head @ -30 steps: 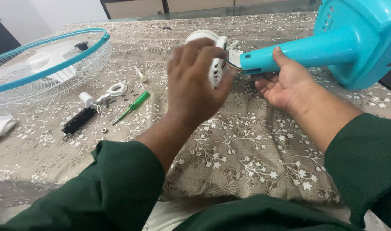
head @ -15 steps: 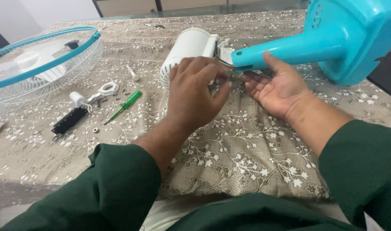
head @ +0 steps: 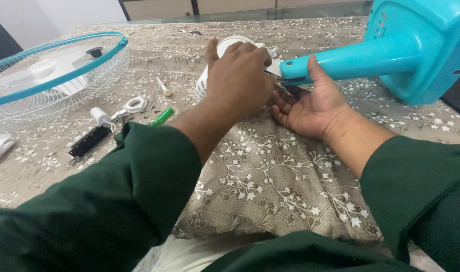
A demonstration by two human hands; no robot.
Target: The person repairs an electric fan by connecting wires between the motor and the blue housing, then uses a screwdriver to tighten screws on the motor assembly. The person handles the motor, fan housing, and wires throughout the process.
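Presently the white fan motor housing [head: 210,75] lies on its side at the middle of the patterned tablecloth [head: 270,176], joined at its right to the neck of the turquoise fan stand [head: 356,60], whose broad base [head: 421,45] sits tipped at the far right. The left hand [head: 240,75] is laid over the housing with fingers curled down around it, gripping it where it meets the neck. The right hand [head: 310,108] lies palm up under the joint, thumb pressed against the turquoise neck, fingers spread and closed on nothing that can be seen; whatever small part lies between the two hands is hidden. Judged from the layout, the fan stands well dismantled: the wire guard with turquoise rim [head: 48,80] lies apart at the far left with a white blade part resting in it. Loose items lie between guard and housing: a white ring-shaped part [head: 136,104], a white pin [head: 164,88], a black strip-shaped part [head: 89,142] and a green-handled screwdriver [head: 163,117], untouched. The motor remains attached to the stand; that joint appears to be the work outstanding.
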